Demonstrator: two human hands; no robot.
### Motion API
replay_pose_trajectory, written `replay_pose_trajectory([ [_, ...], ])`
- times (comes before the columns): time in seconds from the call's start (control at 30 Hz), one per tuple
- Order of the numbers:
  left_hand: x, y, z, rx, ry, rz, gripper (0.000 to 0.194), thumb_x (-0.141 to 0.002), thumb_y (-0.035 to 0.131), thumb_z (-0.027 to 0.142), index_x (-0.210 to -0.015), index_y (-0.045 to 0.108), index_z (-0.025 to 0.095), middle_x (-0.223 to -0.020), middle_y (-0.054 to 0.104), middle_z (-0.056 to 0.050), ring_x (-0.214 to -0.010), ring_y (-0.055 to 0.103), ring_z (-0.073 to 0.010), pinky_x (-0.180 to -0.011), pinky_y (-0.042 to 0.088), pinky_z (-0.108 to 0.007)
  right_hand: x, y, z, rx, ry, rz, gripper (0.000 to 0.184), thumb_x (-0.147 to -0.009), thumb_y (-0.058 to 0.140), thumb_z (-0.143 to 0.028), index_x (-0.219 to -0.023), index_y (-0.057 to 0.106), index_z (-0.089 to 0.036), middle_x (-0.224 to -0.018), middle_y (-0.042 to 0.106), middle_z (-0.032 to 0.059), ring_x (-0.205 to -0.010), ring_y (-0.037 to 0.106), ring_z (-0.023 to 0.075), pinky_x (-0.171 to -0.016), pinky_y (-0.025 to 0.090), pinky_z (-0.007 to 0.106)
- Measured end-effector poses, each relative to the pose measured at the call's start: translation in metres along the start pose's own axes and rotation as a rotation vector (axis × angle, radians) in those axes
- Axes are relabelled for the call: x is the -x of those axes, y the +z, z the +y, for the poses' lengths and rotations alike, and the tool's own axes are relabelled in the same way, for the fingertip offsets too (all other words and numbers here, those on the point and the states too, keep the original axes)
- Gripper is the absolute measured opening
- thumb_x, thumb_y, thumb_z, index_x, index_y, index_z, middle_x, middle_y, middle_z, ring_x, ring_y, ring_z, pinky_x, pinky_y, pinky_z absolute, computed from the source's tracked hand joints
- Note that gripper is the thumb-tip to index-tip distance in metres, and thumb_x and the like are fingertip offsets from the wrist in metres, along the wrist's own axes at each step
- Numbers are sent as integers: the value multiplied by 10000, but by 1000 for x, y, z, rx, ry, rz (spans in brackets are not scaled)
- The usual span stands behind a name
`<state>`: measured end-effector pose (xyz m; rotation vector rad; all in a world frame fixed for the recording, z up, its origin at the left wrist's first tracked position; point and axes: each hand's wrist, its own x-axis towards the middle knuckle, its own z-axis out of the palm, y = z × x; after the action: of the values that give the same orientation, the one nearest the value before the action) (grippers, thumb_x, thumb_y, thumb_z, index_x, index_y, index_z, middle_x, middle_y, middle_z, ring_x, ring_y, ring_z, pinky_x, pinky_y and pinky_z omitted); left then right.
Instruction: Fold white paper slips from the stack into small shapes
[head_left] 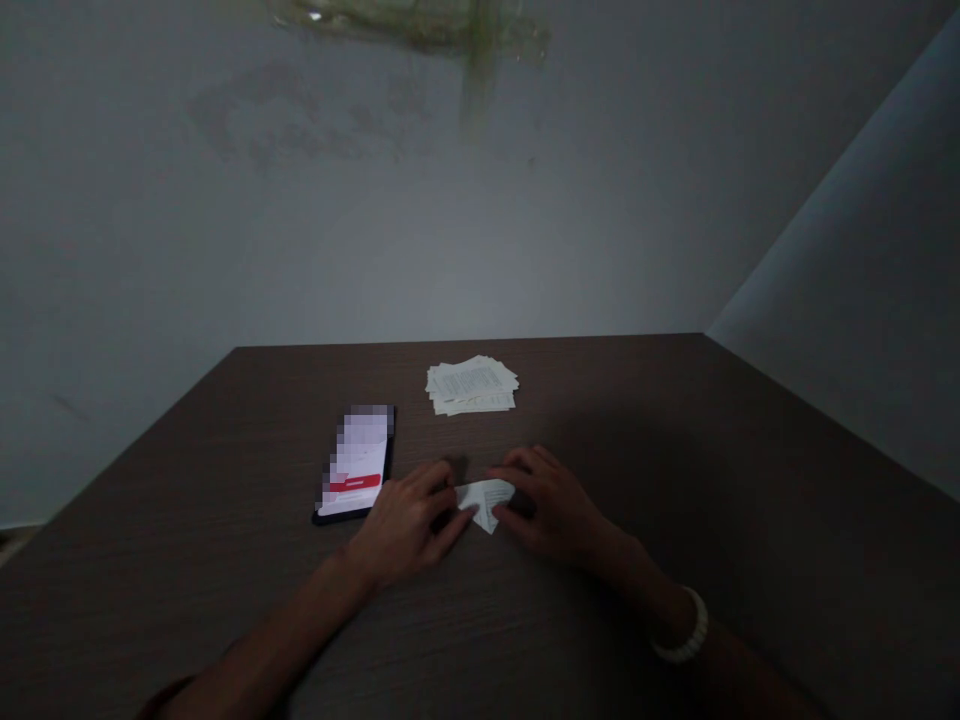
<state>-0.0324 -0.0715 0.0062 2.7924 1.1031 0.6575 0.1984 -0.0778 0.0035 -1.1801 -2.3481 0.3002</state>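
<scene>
A small folded piece of printed paper (489,500) lies on the table between my two hands, its lower end coming to a point. My left hand (409,520) has its thumb and fingers closed on the paper's left corner. On the opposite side, my right hand (551,505) grips the right corner, with the index finger along the top edge and the thumb lower down. The fingers cover both outer corners of the paper.
A loose stack of printed paper sheets (472,385) lies farther back on the dark wooden table (615,385). Left of my left hand lies a smartphone (356,465) with its screen lit. A grey wall (480,230) stands behind the table, and another rises along the right.
</scene>
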Motion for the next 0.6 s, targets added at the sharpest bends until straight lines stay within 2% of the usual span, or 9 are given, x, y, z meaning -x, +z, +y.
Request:
replay_pose_trajectory([
  [0.07, -1, 5, -3, 6, -1, 16, 286, -914, 505, 334, -729, 630, 155, -947, 590, -83, -835, 577, -199, -696, 505, -323, 0, 1, 2, 34, 28, -27, 412, -802, 667, -368, -1180, 604, -214, -1111, 564, 81, -997, 491, 231, -874, 391, 395],
  [0.2, -3, 12, -6, 31, -44, 21, 253, -894, 541, 350, -739, 583, 154, -922, 595, -80, -846, 564, -212, -720, 501, -347, 0, 0, 1, 43, 33, -75, 375, -802, 672, -384, -1140, 623, -228, -1095, 570, 67, -998, 487, 225, -873, 383, 389],
  [0.3, -5, 11, -6, 66, -82, 14, 205, -862, 585, 348, -940, 600, 159, -1009, 596, -86, -932, 552, -238, -805, 490, -397, -1, -2, -1, 46, 35, -64, 371, -788, 688, -372, -1123, 624, -225, -1085, 575, 59, -996, 481, 228, -880, 371, 391],
  [0.4, -7, 8, -5, 92, -74, -2, 335, -857, 596, 318, -1157, 561, 173, -1118, 569, -94, -1037, 517, -261, -905, 443, -445, -1, -2, -3, 49, 29, -59, 370, -789, 689, -375, -1118, 621, -218, -1077, 577, 60, -987, 485, 228, -879, 366, 392],
  [0.6, -9, 3, -4, 159, -31, -63, 210, -884, 560, 277, -1067, 624, 198, -1059, 562, -75, -986, 513, -244, -865, 431, -413, -1, -1, 2, 49, 24, -47, 311, -798, 695, -361, -1069, 633, -221, -1013, 588, 50, -958, 508, 212, -852, 370, 367],
])
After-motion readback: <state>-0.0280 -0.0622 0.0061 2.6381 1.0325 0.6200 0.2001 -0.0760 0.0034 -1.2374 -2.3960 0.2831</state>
